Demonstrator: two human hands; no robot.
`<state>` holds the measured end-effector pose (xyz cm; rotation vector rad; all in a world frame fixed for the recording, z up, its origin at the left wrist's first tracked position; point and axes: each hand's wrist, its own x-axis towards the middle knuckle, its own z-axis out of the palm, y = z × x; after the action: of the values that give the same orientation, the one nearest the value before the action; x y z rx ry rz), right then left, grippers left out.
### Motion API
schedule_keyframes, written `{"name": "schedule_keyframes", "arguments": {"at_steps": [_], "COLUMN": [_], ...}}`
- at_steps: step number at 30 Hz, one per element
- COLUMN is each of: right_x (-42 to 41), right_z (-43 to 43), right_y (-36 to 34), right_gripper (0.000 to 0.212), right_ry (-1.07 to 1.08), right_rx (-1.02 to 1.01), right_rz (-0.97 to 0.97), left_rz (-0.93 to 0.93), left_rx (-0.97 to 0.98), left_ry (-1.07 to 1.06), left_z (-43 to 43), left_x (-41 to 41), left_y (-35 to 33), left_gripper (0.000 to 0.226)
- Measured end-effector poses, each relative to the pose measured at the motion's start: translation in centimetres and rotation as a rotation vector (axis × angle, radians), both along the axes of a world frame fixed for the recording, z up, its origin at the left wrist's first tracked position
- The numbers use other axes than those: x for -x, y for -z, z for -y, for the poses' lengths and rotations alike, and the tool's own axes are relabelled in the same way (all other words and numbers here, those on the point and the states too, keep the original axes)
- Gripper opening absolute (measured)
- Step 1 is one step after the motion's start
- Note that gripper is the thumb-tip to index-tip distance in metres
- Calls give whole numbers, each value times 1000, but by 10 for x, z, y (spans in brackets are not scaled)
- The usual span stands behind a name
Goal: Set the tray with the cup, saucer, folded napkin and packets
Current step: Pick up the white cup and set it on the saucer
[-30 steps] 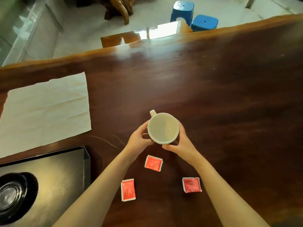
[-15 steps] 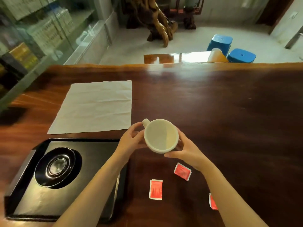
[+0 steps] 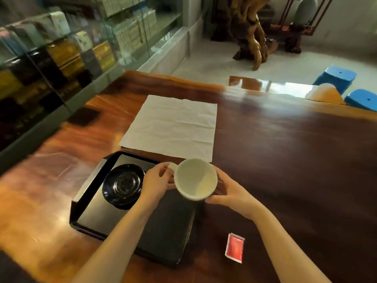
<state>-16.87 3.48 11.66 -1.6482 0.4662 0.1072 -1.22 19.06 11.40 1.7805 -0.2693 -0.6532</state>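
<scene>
A white ceramic cup (image 3: 196, 179), empty and tipped slightly toward the camera, is held in the air by two bare hands above the right part of a black rectangular tray (image 3: 163, 231). The left hand (image 3: 158, 181) closes its fingers around the cup's small handle on the left side. The right hand (image 3: 228, 193) cradles the cup's right side and underside, fingers curled against the wall. On the tray's left part, just beside the left hand, sits a glossy black round saucer (image 3: 122, 185). Behind the tray, an unfolded white paper napkin (image 3: 173, 126) lies flat on the dark polished wooden table (image 3: 295, 160). A red packet with white edges (image 3: 235, 250) lies on the table to the right of the tray, near the right forearm.
</scene>
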Motion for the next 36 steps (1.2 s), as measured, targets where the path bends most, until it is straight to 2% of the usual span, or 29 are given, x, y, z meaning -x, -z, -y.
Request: {"name": "schedule_keyframes", "arguments": {"at_steps": [2,6,9,16,19,29,36], "right_x": [-21,-64,-91,-137,-153,-199,-209], "right_z": [-15,-53,-80,-129,-146,-167,-166], "right_y": [5,20,35,71,86,105,110], "right_gripper": [74,89,92,81,84,84,84], "right_ry": [19,7,6,69,94,182,169], "right_rx": [1,20,77,116,111,28,40], "right_rz": [-10,-15,-8,-50,-89,-143,-173], "left_rz": [-5,-23,-62,-120,-162,-340,-316], "left_rx": [2,-24,-34,-70,-80,-135,-84], "left_ry": [-101,-248,-309,-363,-343,-264,-373], "left_z": [-18,-52,-76,-115,-126,-131,-126], "left_x": [-12,-33,-52,-91,-109,-167,-164], "left_y": [7,22,34,61,72,94,104], "left_gripper": [18,19,20,18,18,42,44]}}
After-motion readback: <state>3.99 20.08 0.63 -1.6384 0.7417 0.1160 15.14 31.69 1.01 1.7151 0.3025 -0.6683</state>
